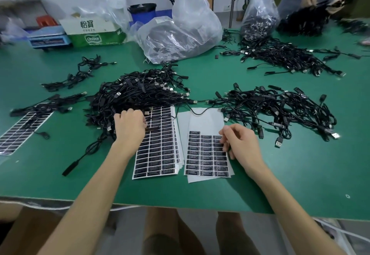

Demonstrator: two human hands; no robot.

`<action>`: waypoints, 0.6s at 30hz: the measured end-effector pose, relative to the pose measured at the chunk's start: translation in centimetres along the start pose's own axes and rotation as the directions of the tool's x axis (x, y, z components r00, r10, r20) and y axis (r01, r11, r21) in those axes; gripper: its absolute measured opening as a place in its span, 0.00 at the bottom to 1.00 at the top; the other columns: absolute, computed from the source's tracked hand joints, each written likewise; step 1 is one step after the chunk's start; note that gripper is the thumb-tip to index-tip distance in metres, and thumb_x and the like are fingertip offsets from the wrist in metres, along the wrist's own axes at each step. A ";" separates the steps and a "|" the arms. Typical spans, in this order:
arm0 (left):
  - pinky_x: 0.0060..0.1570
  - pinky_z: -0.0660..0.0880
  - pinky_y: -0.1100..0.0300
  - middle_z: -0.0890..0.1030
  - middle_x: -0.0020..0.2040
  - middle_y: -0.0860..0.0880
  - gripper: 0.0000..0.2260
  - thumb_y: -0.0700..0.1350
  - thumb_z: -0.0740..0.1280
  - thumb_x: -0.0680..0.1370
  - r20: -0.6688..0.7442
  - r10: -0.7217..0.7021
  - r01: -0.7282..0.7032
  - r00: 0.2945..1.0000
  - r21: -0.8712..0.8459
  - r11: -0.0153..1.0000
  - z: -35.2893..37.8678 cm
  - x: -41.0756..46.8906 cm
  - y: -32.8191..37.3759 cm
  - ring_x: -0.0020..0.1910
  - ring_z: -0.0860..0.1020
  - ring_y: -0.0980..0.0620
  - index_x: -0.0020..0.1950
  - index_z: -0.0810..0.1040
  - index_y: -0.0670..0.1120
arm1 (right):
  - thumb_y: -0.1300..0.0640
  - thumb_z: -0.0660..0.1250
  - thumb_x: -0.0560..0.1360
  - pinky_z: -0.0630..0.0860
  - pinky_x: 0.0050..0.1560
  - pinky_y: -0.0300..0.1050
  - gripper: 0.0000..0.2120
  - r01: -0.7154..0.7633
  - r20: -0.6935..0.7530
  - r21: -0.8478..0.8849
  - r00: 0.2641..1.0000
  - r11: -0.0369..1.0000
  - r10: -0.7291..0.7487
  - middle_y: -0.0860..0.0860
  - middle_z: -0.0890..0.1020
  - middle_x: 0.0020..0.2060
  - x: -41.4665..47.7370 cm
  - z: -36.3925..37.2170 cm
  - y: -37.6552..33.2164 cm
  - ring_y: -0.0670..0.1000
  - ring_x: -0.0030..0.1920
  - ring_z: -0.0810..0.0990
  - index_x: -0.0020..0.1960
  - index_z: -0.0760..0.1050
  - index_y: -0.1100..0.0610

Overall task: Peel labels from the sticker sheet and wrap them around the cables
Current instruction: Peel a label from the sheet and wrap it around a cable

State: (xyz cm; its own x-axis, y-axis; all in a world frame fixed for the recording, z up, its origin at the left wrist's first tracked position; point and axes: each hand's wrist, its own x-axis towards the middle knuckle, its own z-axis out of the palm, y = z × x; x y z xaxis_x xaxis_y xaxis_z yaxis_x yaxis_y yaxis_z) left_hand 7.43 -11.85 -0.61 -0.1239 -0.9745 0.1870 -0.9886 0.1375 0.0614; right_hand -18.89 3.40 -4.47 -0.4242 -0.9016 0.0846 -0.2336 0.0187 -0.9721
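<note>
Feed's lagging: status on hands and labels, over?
Left hand grips cable from pile. Right hand pinches label on part-used sheet. Stray cable crosses sheet's bare top.

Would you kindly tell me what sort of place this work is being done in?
Probably a small factory or assembly workshop: heaps of identical black cables cover a green table, label sheets lie ready, and clear bags hold more cables.

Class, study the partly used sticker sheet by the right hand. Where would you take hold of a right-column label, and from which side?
Probably its outer short end, from the right. The label lies flat on the sticker sheet, so only an edge can be lifted. That column borders the bare margin, where the right hand has its fingertips.
</note>
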 end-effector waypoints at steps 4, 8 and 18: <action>0.62 0.62 0.47 0.81 0.52 0.46 0.00 0.42 0.70 0.81 -0.132 0.048 -0.072 0.990 -0.179 0.981 -0.3 -0.6 0.2 0.56 0.76 0.42 0.51 0.81 0.46 | 0.56 0.63 0.85 0.70 0.23 0.40 0.11 0.000 0.011 -0.010 1.000 1.000 0.000 0.50 0.83 0.33 0.1 0.0 0.0 0.47 0.28 0.78 0.46 0.80 0.56; 0.61 0.70 0.45 0.79 0.48 0.50 0.01 0.41 0.70 0.81 -0.335 0.163 -0.305 0.928 -0.433 0.848 -2.3 -1.6 2.5 0.51 0.76 0.46 0.50 0.81 0.46 | 0.56 0.63 0.85 0.70 0.22 0.40 0.11 -0.010 0.014 0.004 1.000 1.000 0.010 0.49 0.83 0.33 0.1 0.0 -0.2 0.47 0.28 0.78 0.47 0.80 0.56; 0.56 0.76 0.58 0.79 0.50 0.48 0.06 0.32 0.70 0.77 -0.420 0.684 -0.792 0.597 -0.446 0.417 -2.9 -6.6 11.6 0.52 0.75 0.53 0.47 0.81 0.42 | 0.41 0.53 0.86 0.71 0.22 0.40 0.30 -0.019 0.127 0.211 0.992 0.977 -0.008 0.57 0.87 0.37 -0.6 -0.3 -1.6 0.56 0.30 0.84 0.44 0.84 0.59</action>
State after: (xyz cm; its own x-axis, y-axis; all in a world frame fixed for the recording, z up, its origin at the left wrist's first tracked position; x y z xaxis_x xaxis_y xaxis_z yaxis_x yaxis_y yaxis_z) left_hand -2.95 -3.34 1.75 -0.7138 -0.4132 0.5655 -0.2759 0.9080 0.3152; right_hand -18.52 4.09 -2.93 -0.3075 -0.9494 0.0637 -0.0359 -0.0553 -0.9978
